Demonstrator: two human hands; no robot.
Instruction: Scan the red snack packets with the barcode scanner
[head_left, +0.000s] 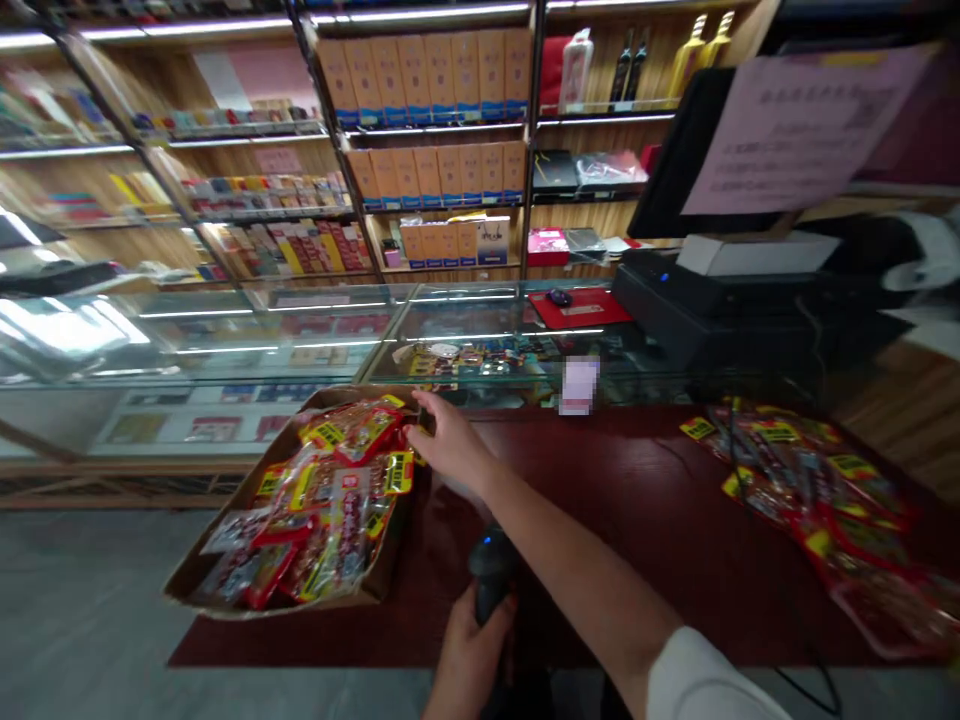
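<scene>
Left hand: [474, 645] low at the near edge, middle of the tabletop [630, 510]; fingers wrapped round the handle of a dark scanner [491, 570].
Scanner: held roughly upright, head toward the far side, small blue light lit on top; sits right of the box, with the right forearm just beside it.
Right hand: [450, 440] arm crosses from near right, pale sleeve [709, 680] at the near end; hand is at the far right corner of the box. Thumb and fingers spread apart; from here I can't tell whether they touch a packet or only the rim.
Box: shallow open cardboard box [382, 580], left end of the tabletop, set at an angle, near left corner out past the tabletop edge.
Box packets: [349, 510] red, yellow and clear, shiny, heaped loosely, several overlapping.
Right pile: more packets [847, 510] of similar look, spread on the right end of the tabletop, well apart from the box; dark cable [735, 450] over its left part.
Far edge: small pale item [579, 385], details blurred out.
Glass case: [300, 330] beyond the tabletop; red mat [589, 316] on it with a dark mouse [559, 297].
Far right: dark monitor [675, 170], pink paper sheet [802, 140] across it.
Back wall: lit shelves [435, 212], orange boxes [427, 75] in rows.
</scene>
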